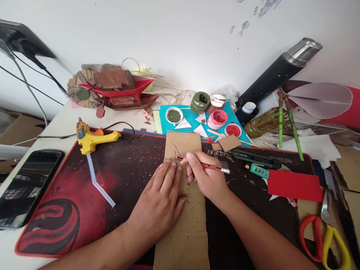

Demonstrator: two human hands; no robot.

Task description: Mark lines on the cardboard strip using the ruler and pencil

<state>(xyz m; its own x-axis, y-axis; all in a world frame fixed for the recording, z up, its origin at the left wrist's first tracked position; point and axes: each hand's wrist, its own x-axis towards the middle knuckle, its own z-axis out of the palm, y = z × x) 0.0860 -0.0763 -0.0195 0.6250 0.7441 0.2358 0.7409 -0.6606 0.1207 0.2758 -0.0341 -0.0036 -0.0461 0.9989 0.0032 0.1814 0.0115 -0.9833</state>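
Observation:
A long strip of brown cardboard lies on the dark desk mat, with thin pencil lines near its far end. My left hand rests flat on the strip, fingers stretched out and pointing away from me. In my right hand is a red and black pencil with a white end, pinched between thumb and fingers. Its tip points left and reaches the cardboard just beyond my left fingertips. Whether the tip touches the surface I cannot tell.
Left are a yellow glue gun and a phone. Behind stand a cardboard boat model, open paint jars and a black thermos. Right lie a cutter knife, red card and scissors.

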